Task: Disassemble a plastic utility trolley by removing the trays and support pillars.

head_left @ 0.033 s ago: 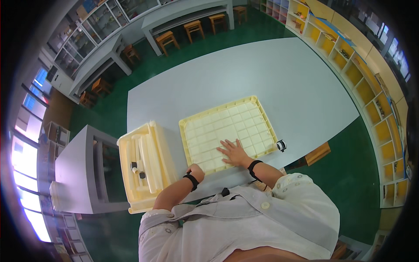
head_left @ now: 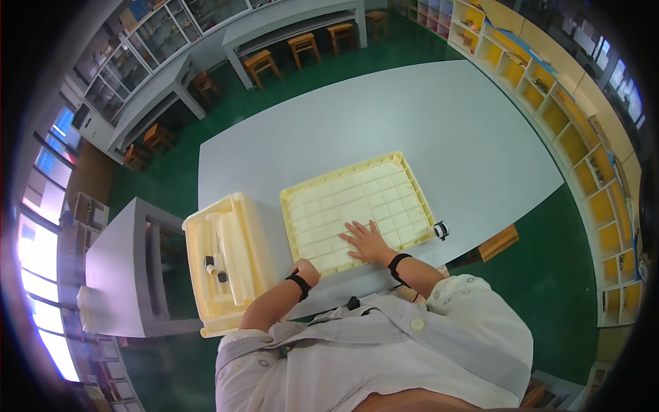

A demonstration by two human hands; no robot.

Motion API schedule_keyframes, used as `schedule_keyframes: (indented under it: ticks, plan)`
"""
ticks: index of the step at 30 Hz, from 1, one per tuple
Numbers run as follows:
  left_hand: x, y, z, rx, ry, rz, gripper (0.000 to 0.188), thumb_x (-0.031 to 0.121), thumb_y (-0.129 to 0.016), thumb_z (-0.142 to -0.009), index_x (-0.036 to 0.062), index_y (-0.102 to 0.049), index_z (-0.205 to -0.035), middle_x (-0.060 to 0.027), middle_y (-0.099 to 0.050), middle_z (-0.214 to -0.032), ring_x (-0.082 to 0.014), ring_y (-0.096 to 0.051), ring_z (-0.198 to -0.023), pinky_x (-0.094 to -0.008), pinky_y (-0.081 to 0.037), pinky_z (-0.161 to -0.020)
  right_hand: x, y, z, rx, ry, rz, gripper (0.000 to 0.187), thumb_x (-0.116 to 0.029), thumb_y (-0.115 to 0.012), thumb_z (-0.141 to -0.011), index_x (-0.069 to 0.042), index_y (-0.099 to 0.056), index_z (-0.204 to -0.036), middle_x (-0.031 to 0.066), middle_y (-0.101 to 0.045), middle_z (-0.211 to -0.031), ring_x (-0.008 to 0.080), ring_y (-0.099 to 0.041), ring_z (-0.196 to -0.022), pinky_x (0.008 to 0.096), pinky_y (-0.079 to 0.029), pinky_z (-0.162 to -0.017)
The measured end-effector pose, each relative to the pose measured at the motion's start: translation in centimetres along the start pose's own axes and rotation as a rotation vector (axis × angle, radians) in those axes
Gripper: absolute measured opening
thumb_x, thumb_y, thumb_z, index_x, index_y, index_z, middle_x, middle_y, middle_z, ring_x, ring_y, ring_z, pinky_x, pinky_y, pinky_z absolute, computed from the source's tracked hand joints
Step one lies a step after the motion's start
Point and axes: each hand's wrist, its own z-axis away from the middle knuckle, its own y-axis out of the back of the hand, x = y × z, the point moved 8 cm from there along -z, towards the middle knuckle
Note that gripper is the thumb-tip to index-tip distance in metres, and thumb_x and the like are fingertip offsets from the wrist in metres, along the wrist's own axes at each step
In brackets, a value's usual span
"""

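A pale yellow rectangular plastic panel [head_left: 343, 196], with a raised rim and a grid of lines, lies on the grey table. My left hand [head_left: 307, 271] is closed at the panel's near left corner, and its curled fingers hide that corner. Flat on the panel's near part, with fingers spread, rests my right hand [head_left: 366, 243]. To the left of the panel stands a yellow plastic bin [head_left: 255, 247] holding long pale yellow pieces and small black parts. Just off the panel's right corner sits a small black-and-white round object [head_left: 441, 230], too small to name.
The large grey table [head_left: 316, 123] reaches away beyond the panel. Another grey table [head_left: 113, 275] stands to the left. Wooden stools [head_left: 303, 44] line the far benches, yellow-backed shelves [head_left: 573, 144] curve along the right, and a wooden stool [head_left: 499, 242] shows under the right table edge.
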Motion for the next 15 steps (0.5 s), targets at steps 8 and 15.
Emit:
schedule_keyframes:
  ticks: [8,15]
  plan:
    - [-0.5,-0.5,-0.9,-0.051,-0.123,0.109,0.018,0.013,-0.058,-0.072,0.0128,-0.066,-0.089,-0.0054,-0.063,-0.090,-0.0203,-0.061,-0.076,-0.0325,-0.048,-0.057,0.1,-0.2,0.0,0.000,-0.018,-0.010,0.058,-0.045,-0.045,-0.080,-0.027,-0.026,-0.132,0.0055,-0.018,-0.140,0.0252,-0.019,-0.128,0.0598,-0.015,-0.096]
    - [0.4,-2.3,-2.1,0.007,-0.041,-0.028,0.018,0.017,-0.060,-0.069,0.0103,-0.067,-0.083,-0.0068,-0.064,-0.083,-0.0212,-0.062,-0.069,-0.0356,-0.050,-0.053,0.1,-0.4,-0.1,-0.031,-0.035,0.002,0.059,-0.045,-0.044,-0.080,-0.028,-0.024,-0.133,0.0049,-0.017,-0.140,0.0246,-0.018,-0.128,0.0595,-0.014,-0.096]
